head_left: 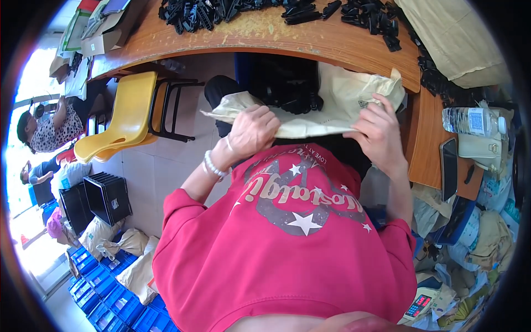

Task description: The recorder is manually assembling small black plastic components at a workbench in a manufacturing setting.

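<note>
A cream cloth-like sack (345, 91) hangs between my hands below the table's front edge, its mouth spread toward me. My left hand (254, 130) is closed in a fist on the sack's left side. On the right, my right hand (379, 130) pinches the rim between thumb and fingers. Beyond the rim lies a heap of small black parts (290, 88), in shadow; whether they lie inside the sack or in a bin behind it, I cannot tell.
Piles of black plastic parts (202, 14) lie on the wooden table (249, 39). A water bottle (473, 122) and a phone (448, 169) are at the right. Left stand a yellow chair (130, 105), black crates (108, 196) and blue crates (121, 299). Two people sit far left.
</note>
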{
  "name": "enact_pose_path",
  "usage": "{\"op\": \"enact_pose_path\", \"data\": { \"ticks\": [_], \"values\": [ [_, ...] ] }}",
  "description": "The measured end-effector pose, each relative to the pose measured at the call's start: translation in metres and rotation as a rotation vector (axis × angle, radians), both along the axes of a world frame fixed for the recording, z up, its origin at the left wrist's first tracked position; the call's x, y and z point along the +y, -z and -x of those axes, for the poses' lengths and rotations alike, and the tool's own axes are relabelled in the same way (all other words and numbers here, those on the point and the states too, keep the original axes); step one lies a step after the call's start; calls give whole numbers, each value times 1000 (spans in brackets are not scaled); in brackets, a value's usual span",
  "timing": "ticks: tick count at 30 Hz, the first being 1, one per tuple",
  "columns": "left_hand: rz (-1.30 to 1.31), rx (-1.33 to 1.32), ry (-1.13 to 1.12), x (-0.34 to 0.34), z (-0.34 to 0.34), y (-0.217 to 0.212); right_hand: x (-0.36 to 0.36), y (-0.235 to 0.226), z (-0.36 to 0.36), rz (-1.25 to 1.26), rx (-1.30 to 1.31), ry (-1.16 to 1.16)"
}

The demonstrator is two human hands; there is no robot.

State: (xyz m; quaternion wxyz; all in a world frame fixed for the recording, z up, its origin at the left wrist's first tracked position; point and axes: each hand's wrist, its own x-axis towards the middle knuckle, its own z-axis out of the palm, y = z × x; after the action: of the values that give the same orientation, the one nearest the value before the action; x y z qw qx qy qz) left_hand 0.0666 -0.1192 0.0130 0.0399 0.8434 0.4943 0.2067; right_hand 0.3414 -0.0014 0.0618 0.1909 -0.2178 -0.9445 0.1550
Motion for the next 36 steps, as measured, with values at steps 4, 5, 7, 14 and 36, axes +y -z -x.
{"op": "enact_pose_path", "data": {
  "ticks": [4,5,7,14,36],
  "values": [
    [-347,50,136,-14,-4,-86,-12,-80,-10,-137,170,-92],
    [-419,62,200,-11,-8,-102,-20,-98,-13,-106,229,-62],
    [-521,41,233,-8,-16,-119,-16,-110,-15,-103,327,-85],
    [-532,-137,194,-4,-17,-152,-36,4,-4,561,719,123],
    [-131,-424,293,110,-74,-141,-116,-115,-318,576,1545,580]
  ]
}}
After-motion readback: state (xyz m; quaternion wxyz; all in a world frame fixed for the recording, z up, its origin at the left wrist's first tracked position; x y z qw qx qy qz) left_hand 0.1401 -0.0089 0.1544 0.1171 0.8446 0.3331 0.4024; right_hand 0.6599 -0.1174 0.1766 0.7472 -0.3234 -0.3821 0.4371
